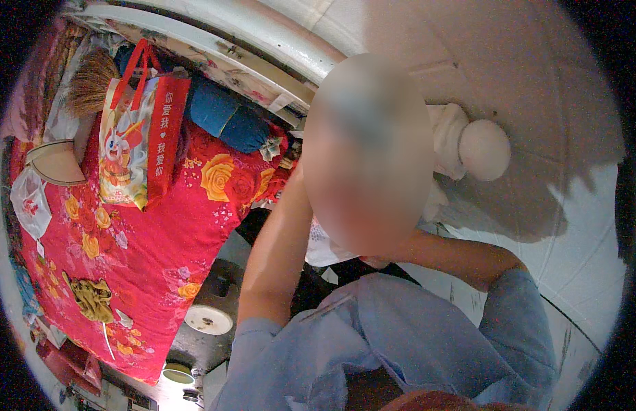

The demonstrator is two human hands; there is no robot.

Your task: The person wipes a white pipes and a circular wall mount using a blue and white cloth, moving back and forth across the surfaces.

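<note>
A blurred oval patch covers the middle of the view, where both of my forearms lead. My left forearm (277, 251) rises from a blue-grey sleeve into this patch, which hides my left hand. My right forearm (451, 254) bends in from the right. Just under the patch shows a small part of what looks like my right hand (374, 262); its grip is hidden. White printed material (323, 246) lies between the forearms, partly covered by the blur. Beyond the patch, a white rounded object (485, 150) stands out against the pale wall.
A red floral bedspread (158, 246) spreads at left. On it are a shopping bag (125, 149) bearing writing, a rolled blue bundle (220, 115), a clear plastic bag (30, 200) and an olive cloth (92, 298). A round white stool top (208, 319) stands beside the bed.
</note>
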